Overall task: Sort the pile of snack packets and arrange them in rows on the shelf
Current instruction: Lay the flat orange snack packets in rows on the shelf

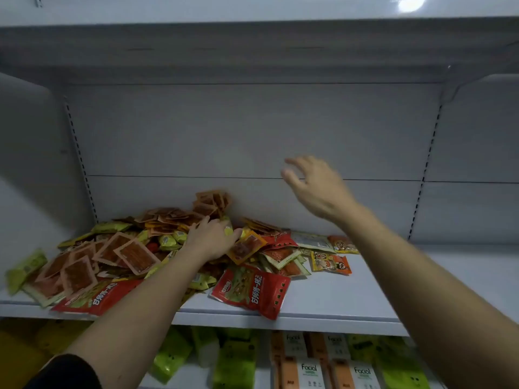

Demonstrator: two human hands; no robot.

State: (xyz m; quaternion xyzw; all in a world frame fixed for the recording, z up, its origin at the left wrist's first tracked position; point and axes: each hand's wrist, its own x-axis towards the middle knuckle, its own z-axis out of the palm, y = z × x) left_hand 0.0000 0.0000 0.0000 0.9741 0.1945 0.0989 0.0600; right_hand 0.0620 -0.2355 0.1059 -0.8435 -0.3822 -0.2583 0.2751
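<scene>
A pile of snack packets (134, 248) covers the left and middle of a white shelf (337, 299): orange see-through ones, yellow-green ones and large red ones (250, 290). My left hand (212, 240) lies on the middle of the pile, its fingers curled round a small yellow packet (229, 230). Above the shelf to the right of the pile, my right hand (311, 183) hovers with loosely spread fingers and holds nothing. Two small orange cartoon packets (331, 262) lie at the pile's right edge.
The right part of the shelf (449, 270) is bare white. The back panel (252, 136) rises behind the pile, and an upper shelf (252, 12) juts out overhead. Below, a lower shelf holds green packs (233, 360) and orange "Facial" tissue packs (303, 369).
</scene>
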